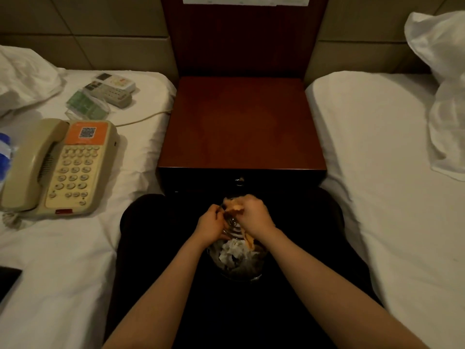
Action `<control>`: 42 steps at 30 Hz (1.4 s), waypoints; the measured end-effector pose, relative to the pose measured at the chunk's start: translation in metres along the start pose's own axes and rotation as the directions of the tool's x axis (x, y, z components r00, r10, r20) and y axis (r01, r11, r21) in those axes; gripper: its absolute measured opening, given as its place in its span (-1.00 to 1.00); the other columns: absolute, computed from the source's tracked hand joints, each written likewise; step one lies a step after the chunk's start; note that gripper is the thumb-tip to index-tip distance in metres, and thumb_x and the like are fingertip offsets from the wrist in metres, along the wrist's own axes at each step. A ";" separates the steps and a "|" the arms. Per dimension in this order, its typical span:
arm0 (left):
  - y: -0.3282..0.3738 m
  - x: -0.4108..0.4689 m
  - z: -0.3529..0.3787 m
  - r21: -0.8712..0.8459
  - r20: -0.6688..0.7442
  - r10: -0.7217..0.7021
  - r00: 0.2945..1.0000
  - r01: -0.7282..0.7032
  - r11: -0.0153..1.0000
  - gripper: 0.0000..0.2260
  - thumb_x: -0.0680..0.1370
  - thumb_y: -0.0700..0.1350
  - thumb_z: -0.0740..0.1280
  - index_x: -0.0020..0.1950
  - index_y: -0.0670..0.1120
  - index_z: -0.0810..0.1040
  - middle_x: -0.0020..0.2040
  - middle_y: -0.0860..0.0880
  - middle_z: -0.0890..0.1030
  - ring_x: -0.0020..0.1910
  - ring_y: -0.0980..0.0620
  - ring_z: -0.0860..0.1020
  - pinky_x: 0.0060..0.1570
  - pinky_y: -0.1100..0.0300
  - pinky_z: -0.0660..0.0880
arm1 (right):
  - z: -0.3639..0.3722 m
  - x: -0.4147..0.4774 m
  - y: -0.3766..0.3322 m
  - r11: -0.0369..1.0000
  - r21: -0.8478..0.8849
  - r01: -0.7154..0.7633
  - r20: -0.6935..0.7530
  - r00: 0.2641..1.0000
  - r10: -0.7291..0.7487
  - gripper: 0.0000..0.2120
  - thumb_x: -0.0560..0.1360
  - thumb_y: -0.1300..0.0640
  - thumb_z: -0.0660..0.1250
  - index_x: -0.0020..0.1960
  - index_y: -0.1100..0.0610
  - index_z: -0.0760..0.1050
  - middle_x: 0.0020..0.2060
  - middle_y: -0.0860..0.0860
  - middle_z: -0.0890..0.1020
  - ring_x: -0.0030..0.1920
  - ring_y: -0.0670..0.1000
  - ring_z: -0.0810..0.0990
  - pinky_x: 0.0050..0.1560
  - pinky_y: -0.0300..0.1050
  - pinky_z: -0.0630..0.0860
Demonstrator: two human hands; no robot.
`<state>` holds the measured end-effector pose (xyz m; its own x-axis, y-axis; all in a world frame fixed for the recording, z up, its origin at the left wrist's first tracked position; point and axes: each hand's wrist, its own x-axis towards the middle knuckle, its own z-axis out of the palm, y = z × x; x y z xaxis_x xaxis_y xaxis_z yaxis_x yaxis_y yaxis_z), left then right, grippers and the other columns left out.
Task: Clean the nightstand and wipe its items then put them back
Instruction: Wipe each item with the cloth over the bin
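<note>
Glass dish (232, 224), near side of nightstand (241, 122), dead centre: left grip (210, 224) curled round rim, right grip (254, 215) clenching orange cloth (249, 239) against it.

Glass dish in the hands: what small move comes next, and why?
Probably setting the glass dish on the nightstand: the left hand grips it over the bin while the right hand rubs it with an orange cloth.
</note>
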<state>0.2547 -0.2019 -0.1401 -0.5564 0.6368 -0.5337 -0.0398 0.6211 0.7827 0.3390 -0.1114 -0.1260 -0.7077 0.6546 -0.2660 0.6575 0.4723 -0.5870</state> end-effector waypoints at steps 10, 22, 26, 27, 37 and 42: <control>-0.004 -0.002 0.011 0.091 -0.136 -0.018 0.990 0.030 0.995 -0.81 0.63 -0.22 0.02 0.14 -0.19 0.39 -0.07 -0.19 0.51 -0.24 -0.08 0.51 -0.33 0.11 0.48 | -0.003 -0.005 -0.002 0.996 0.087 0.018 0.225 0.974 -0.038 -0.90 0.46 0.09 0.36 -0.22 0.04 0.51 -0.35 -0.09 0.49 -0.27 -0.08 0.50 -0.34 -0.40 0.38; -0.007 0.000 0.008 0.018 -0.170 -0.027 0.985 0.031 0.999 -0.89 0.62 -0.18 0.06 0.02 -0.10 0.38 -0.12 -0.13 0.49 -0.09 -0.21 0.56 -0.07 -0.13 0.57 | -0.010 -0.009 -0.004 0.991 0.125 -0.048 0.351 0.936 0.001 -0.81 0.41 0.20 0.39 -0.33 0.03 0.46 -0.38 -0.06 0.51 -0.28 -0.06 0.49 -0.30 -0.28 0.37; -0.004 -0.005 0.011 0.064 -0.112 -0.027 0.993 0.034 0.997 -0.85 0.63 -0.20 0.04 0.11 -0.15 0.37 -0.12 -0.18 0.52 -0.18 -0.19 0.59 -0.31 0.05 0.60 | -0.002 -0.006 0.006 0.973 -0.134 -0.187 0.051 0.979 0.195 -0.86 0.48 0.16 0.30 0.03 0.10 0.54 -0.01 0.09 0.56 0.03 0.11 0.56 -0.13 -0.11 0.46; -0.004 -0.006 0.011 0.077 -0.109 -0.027 0.994 0.035 0.996 -0.83 0.63 -0.20 0.04 0.15 -0.15 0.38 -0.08 -0.21 0.52 -0.12 -0.24 0.60 -0.29 0.01 0.59 | 0.002 -0.006 0.007 0.967 -0.109 -0.231 -0.032 0.973 0.229 -0.82 0.51 0.14 0.28 0.09 0.11 0.51 0.06 0.11 0.52 0.08 0.15 0.53 -0.10 -0.10 0.44; 0.001 -0.007 0.005 0.032 -0.216 -0.034 0.976 0.042 0.999 -0.83 0.64 -0.20 0.03 0.13 -0.16 0.37 -0.02 -0.18 0.46 -0.24 0.00 0.48 -0.37 0.18 0.52 | 0.009 -0.002 0.008 0.996 -0.027 -0.081 0.041 0.996 0.082 -0.69 0.44 0.28 0.30 0.16 0.10 0.55 0.08 0.12 0.55 0.07 0.13 0.54 -0.01 -0.09 0.51; -0.003 -0.003 -0.002 0.114 -0.261 -0.036 0.965 0.068 0.991 -0.89 0.59 -0.24 0.07 0.05 -0.13 0.36 0.03 -0.23 0.53 -0.07 -0.16 0.53 -0.05 0.01 0.54 | 0.005 0.002 0.016 0.961 0.098 -0.259 -0.300 0.913 0.276 -0.72 0.51 0.30 0.23 0.21 0.18 0.44 0.16 0.15 0.42 0.16 0.16 0.44 0.03 -0.09 0.43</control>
<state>0.2544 -0.2064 -0.1401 -0.7522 0.4725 -0.4593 0.0175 0.7111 0.7029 0.3468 -0.1054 -0.1402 -0.3870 0.9051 -0.1760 0.7894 0.2265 -0.5706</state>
